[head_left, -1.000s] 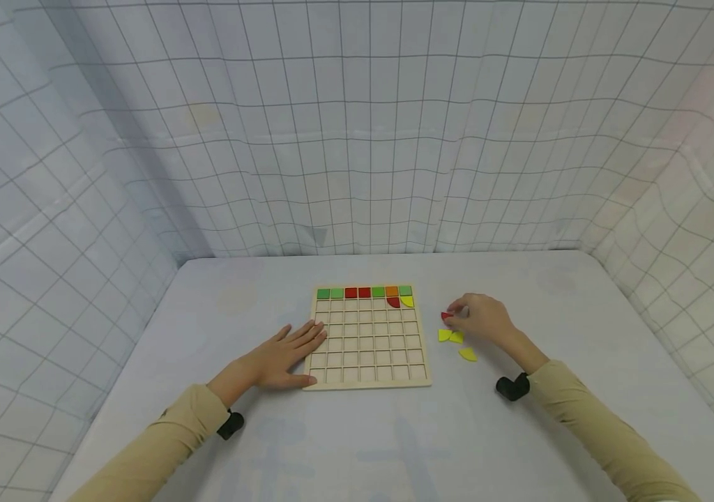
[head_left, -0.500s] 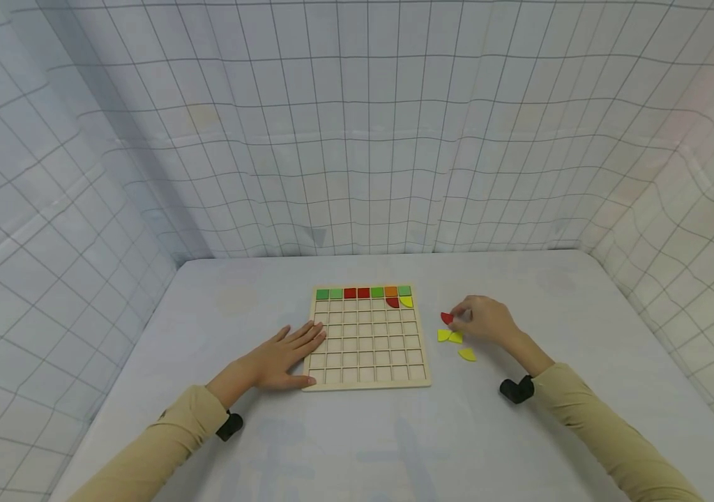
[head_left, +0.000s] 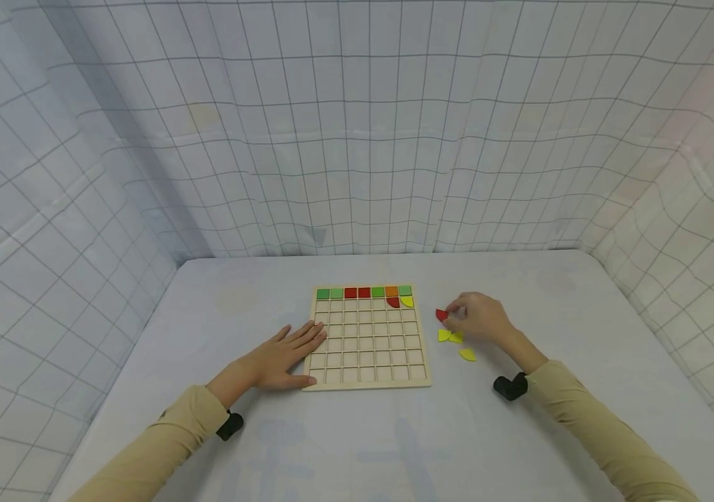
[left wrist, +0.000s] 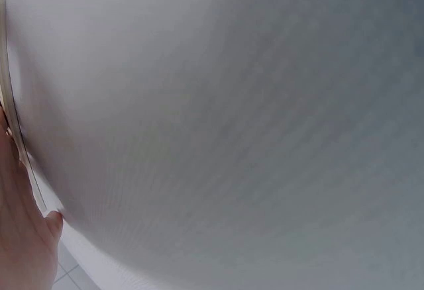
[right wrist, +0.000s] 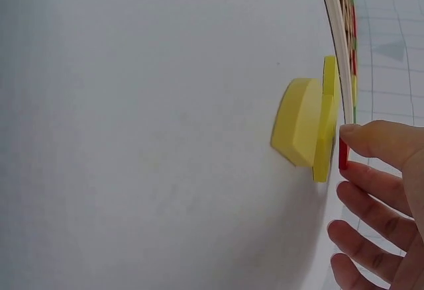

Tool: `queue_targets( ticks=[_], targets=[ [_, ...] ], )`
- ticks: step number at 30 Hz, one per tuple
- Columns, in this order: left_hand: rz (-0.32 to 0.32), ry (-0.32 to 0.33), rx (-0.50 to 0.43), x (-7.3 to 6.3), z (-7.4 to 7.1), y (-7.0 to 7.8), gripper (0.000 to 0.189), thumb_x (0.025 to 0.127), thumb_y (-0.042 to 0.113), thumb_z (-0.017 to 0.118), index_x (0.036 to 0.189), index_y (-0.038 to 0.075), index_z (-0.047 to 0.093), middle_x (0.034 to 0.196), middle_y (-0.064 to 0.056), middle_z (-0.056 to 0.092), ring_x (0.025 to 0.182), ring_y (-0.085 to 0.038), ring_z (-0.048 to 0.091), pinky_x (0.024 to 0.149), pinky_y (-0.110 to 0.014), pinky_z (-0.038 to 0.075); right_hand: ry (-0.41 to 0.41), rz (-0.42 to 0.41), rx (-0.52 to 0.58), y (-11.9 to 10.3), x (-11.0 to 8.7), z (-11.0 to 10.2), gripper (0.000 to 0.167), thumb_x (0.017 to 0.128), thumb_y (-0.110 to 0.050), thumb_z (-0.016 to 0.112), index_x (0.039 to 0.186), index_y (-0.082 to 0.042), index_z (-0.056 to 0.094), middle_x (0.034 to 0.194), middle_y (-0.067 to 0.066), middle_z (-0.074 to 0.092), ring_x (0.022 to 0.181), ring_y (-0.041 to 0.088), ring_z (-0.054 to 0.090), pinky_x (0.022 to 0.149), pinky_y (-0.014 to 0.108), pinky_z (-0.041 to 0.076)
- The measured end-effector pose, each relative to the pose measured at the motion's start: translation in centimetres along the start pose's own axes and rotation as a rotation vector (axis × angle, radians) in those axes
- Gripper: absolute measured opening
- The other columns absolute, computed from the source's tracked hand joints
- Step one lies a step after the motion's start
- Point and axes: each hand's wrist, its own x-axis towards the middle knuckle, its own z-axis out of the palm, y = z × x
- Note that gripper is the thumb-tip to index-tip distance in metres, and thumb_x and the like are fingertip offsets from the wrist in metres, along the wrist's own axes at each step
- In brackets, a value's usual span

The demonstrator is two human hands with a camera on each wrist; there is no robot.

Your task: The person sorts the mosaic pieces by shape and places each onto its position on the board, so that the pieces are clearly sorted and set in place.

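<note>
My right hand [head_left: 481, 321] pinches a red quarter-circle tile [head_left: 441, 315] between thumb and forefinger, just right of the wooden grid board [head_left: 366, 385]. In the right wrist view the red tile [right wrist: 343, 153] shows edge-on at the fingertips. Flat beside the board lies my left hand [head_left: 282, 358], its straight fingers resting on the left rim. Along the board's top row sit several green, red and orange square tiles [head_left: 364, 293]. Under that row, at the right end, are a dark red quarter-circle tile [head_left: 393, 302] and a yellow one [head_left: 407, 302].
Two yellow tiles [head_left: 450, 336] lie side by side just below the right hand. Another yellow quarter-circle tile [head_left: 467, 355] lies nearer the front. The white tabletop [head_left: 357, 446] is backed by a grid-patterned curtain [head_left: 369, 139].
The right hand turned the red tile at its fingertips and shifted slightly left toward the board. More of the red tile showed half a second ago. The left hand stays still.
</note>
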Motion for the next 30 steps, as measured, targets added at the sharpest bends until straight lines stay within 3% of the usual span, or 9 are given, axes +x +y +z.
queue_targets(
  ticks=[30],
  targets=[
    [-0.016,-0.036,0.002,0.0,-0.5,0.2,0.086,0.093,0.061,0.047,0.156,0.013,0.013,0.163,-0.01,0.008,0.15,-0.03,0.009,0.117,-0.059,0.012,0.036,-0.145,0.006,-3.8,2.8,0.8,0.027,0.082,-0.034,0.074,0.098,-0.012,0.078,0.091,0.0,0.072,0.072,0.012,0.058,0.058,0.023,0.047]
  ],
)
